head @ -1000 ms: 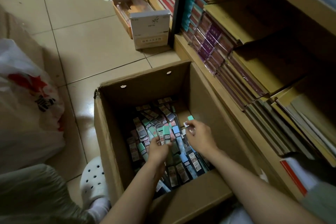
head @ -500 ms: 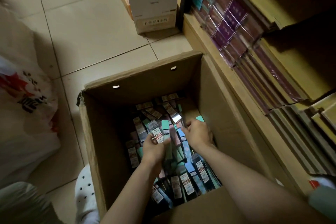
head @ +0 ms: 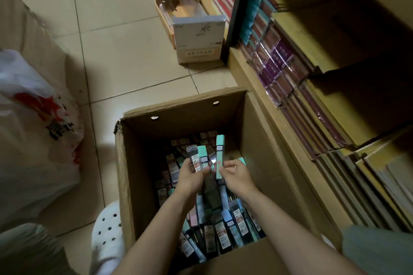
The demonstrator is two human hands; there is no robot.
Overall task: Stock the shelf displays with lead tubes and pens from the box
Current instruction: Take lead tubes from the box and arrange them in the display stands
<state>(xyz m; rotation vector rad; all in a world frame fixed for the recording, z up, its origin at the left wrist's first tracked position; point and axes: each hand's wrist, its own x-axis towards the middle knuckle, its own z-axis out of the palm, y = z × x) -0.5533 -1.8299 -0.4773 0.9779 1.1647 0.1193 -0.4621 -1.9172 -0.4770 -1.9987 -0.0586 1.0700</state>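
Observation:
An open cardboard box (head: pixel 138 185) stands on the floor with several lead tubes (head: pixel 223 225) loose in its bottom. Above them, my left hand (head: pixel 190 176) grips a small bunch of lead tubes (head: pixel 199 157), dark and teal, held upright. My right hand (head: pixel 237 174) pinches one teal lead tube (head: pixel 219 154) upright beside that bunch. Both hands are raised inside the box, close together. The wooden shelf (head: pixel 257 87) stands directly to the right of the box.
The shelf holds rows of wrapped purple and brown notebooks (head: pixel 274 67). A white plastic bag (head: pixel 38 131) lies on the tiled floor at left. A white-fronted carton (head: pixel 199 38) sits further back by the shelf post. My white clog (head: pixel 107 234) is beside the box.
Both hands have risen from the pile in the box. The left one now holds a bunch of tubes upright and the right one has lifted a teal tube.

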